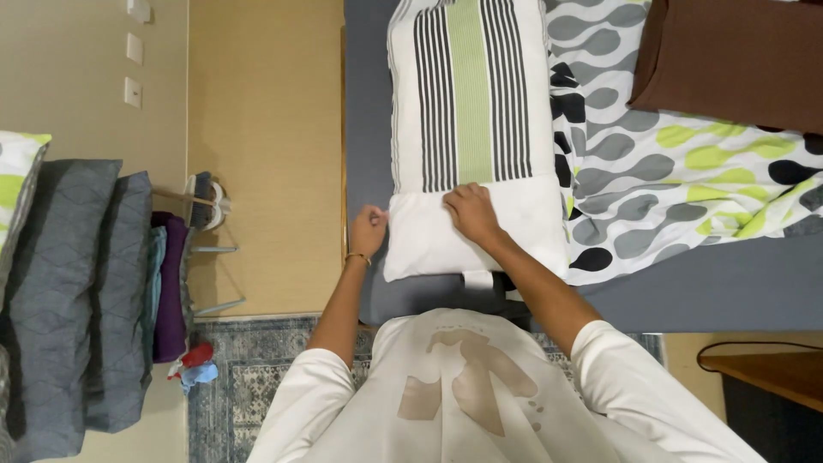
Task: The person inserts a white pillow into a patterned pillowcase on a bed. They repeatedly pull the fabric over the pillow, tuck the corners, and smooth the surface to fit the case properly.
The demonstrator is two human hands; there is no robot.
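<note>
A white pillow lies on the grey bed, partly inside a pillowcase with black and green stripes. My left hand pinches the pillow's near left corner. My right hand presses down on the case's open edge, fingers curled on the fabric where the stripes end. The bare white end of the pillow sticks out toward me, with a small tag at its near edge.
A patterned grey, green and black blanket and a brown pillow lie on the bed's right. Stacked grey quilted cushions stand at left. A patterned rug covers the floor; a wooden desk corner is at lower right.
</note>
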